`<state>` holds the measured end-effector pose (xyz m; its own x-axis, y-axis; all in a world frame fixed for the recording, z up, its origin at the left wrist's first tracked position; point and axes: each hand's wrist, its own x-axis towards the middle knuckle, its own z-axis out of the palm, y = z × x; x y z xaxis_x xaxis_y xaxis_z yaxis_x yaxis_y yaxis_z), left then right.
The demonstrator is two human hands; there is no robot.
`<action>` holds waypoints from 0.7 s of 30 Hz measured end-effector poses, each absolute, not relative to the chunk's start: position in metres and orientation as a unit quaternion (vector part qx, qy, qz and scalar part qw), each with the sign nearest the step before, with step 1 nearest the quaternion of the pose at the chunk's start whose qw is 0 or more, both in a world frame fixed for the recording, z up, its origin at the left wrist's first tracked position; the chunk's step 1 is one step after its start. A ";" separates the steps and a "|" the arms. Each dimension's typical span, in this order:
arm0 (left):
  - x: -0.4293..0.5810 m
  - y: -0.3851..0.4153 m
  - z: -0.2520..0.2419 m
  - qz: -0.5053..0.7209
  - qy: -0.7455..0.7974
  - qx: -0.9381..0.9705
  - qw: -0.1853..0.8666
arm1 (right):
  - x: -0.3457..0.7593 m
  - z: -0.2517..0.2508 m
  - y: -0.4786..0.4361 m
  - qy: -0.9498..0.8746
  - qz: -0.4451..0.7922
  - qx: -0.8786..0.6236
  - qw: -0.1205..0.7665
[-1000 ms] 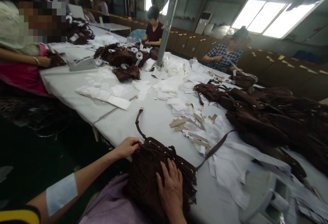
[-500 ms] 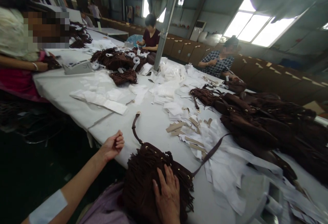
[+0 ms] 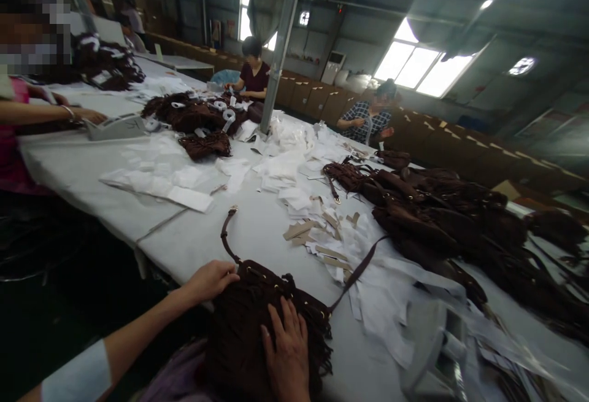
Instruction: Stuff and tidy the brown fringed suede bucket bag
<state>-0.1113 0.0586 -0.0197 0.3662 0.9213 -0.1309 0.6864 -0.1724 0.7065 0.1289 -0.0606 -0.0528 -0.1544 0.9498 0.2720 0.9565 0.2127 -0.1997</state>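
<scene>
A dark brown fringed handbag point(image 3: 239, 340) lies at the table's near edge, close against my body. Gold eyelets run along its top, and its strap point(image 3: 356, 276) stretches out to the right. On the left a shorter strap piece point(image 3: 225, 233) with a gold buckle rests on the table. My left hand point(image 3: 214, 280) is closed at the bag's upper left edge, pinching the fringe there; its fingertips are partly hidden. Flat on the bag's front lies my right hand point(image 3: 289, 344), fingers stretched out.
White and tan paper strips point(image 3: 322, 239) lie right of the bag. Beyond them is a heap of brown bags point(image 3: 423, 218). A grey tape dispenser point(image 3: 430, 344) stands near right. A metal post point(image 3: 281, 52) rises from the table. Co-workers sit around it.
My left hand has come from beside the bag onto its upper left edge. My right hand stays flat on the bag. The view has shifted a little to the right.
</scene>
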 end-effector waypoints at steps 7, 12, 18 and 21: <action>-0.104 0.061 0.014 0.249 0.539 0.772 0.225 | 0.127 -0.051 -0.060 -0.747 -0.003 -0.635 0.196; -0.059 0.043 -0.004 0.179 0.500 0.796 0.290 | 0.126 -0.050 -0.062 -0.749 -0.010 -0.635 0.189; -0.094 0.047 -0.004 0.198 0.477 0.743 0.426 | 0.130 -0.055 -0.061 -0.770 -0.020 -0.618 0.156; -0.104 0.048 0.003 0.249 0.504 0.709 0.427 | 0.130 -0.058 -0.060 -0.770 -0.014 -0.618 0.158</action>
<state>-0.1043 0.0482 0.0026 0.3690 0.9262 -0.0777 0.5013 -0.1279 0.8558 0.1298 -0.0601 -0.0580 -0.1856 0.9473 0.2612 0.9562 0.2354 -0.1741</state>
